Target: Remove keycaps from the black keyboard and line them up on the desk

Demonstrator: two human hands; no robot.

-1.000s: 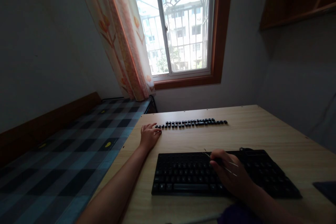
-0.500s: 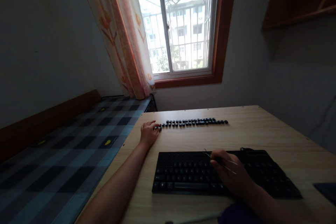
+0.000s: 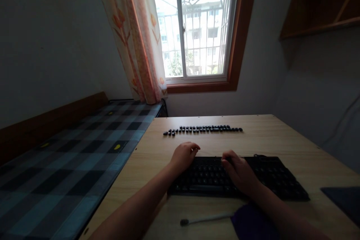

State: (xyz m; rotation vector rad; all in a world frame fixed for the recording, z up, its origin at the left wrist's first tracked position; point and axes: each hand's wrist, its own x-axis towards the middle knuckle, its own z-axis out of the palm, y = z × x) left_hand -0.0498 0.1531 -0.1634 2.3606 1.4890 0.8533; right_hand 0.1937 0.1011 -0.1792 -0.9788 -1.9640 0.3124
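A black keyboard lies on the wooden table in front of me. My left hand is over its upper left corner, fingers bent but apart from the thumb, nothing visible in them. Above the keyboard's top rows, my right hand is closed in a pinch around a thin wire keycap puller, mostly hidden by the fingers now. Behind the keyboard, several loose black keycaps are lined up in rows.
Near the front edge lie a thin grey stick with a dark tip and a purple cloth. A dark flat object is at the right. Left of the table is a bed with a checked cover.
My left hand has left the keycap rows and come back to the keyboard's upper left. My right hand stays over the keyboard, its wire tool now less visible. The view has shifted slightly.
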